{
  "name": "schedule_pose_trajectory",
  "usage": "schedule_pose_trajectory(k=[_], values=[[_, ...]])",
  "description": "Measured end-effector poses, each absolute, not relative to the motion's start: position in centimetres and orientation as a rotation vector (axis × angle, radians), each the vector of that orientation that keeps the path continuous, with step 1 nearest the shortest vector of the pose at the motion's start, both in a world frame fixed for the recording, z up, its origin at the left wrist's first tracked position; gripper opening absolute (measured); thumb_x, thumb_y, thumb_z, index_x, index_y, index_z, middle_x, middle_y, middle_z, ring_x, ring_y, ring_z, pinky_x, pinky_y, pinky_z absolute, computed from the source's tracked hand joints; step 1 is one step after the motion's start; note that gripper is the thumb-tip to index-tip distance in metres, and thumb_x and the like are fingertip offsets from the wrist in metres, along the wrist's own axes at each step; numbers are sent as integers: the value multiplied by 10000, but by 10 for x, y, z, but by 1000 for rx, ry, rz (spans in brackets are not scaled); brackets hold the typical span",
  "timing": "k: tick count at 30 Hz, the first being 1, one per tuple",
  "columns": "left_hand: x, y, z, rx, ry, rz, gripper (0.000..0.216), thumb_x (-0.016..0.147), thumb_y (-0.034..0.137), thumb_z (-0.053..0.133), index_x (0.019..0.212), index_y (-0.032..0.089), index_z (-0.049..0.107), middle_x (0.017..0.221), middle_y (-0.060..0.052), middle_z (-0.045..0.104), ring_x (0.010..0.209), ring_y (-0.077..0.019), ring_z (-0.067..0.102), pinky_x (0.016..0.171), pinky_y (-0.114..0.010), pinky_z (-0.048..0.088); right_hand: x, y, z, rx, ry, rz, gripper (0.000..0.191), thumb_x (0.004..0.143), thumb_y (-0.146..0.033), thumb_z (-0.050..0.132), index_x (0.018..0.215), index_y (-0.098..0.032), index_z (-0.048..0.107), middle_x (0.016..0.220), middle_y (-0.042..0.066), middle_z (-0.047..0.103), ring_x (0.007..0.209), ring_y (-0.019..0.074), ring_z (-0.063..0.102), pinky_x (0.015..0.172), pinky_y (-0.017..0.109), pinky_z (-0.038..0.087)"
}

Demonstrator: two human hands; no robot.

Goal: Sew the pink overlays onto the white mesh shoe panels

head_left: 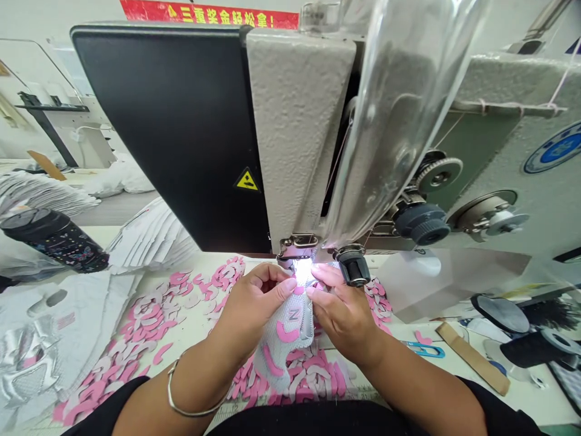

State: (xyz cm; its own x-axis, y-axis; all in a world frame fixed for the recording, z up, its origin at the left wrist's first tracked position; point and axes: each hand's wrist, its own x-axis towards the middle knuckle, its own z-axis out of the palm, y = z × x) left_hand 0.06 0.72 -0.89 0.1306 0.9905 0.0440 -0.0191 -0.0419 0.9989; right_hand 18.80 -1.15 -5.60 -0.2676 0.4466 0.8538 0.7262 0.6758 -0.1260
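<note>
A light grey mesh shoe upper point(271, 344) with pink curved patches and a letter N hangs toward me from beneath the head of a sewing machine point(299, 121). My left hand point(258, 297) pinches its upper edge, thumb by a small pink patch point(298, 290) under the bright lamp. On the other side my right hand point(342, 309) grips the upper's right edge with thumb and fingers. Both hands are close to the presser foot point(293, 261). Glare hides the needle point. Loose pink and white curved pieces point(313, 372) lie under and around the upper.
Stacked white shoe pieces point(149, 239) and a dark patterned bottle point(54, 239) stand at left. At right are blue thread snips point(424, 349), a brown strip point(474, 357), and a black thread spool point(538, 348). A clear shield point(399, 121) hangs before the machine.
</note>
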Motion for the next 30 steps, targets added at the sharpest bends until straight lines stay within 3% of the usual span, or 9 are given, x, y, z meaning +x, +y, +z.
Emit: schedule_pose_trajectory(k=[10,18,24,30], values=[[2,3,-17,1436,1133,1185,236,824,406,718,793,205,601,891,-6,634,809,-150,567,737,-277,450,187,-12,-52,-887,-1941,-382,400,853,-27,618,1185,-250,613,1226,122,609,1182,298,597,972,568,481],[-2,-1,-8,1335,1063,1130,187,788,370,731,829,209,645,926,-25,656,855,-180,580,784,-299,455,186,-15,-44,-906,-1950,-382,411,861,-24,581,1184,-275,624,1194,102,594,1172,277,587,926,494,501],[1,-4,-1,1335,1217,1096,208,731,369,731,726,199,611,719,1,592,652,-154,510,620,-275,407,185,-18,-45,-923,-1954,-407,409,849,-12,568,1160,-269,632,1190,103,594,1153,276,593,912,472,491],[7,-5,4,1265,1208,1132,180,702,289,719,687,194,567,763,-2,597,674,-143,509,626,-265,407,183,-19,-47,-953,-1951,-409,456,832,22,547,1159,-282,638,1205,94,597,1155,267,595,923,459,481]])
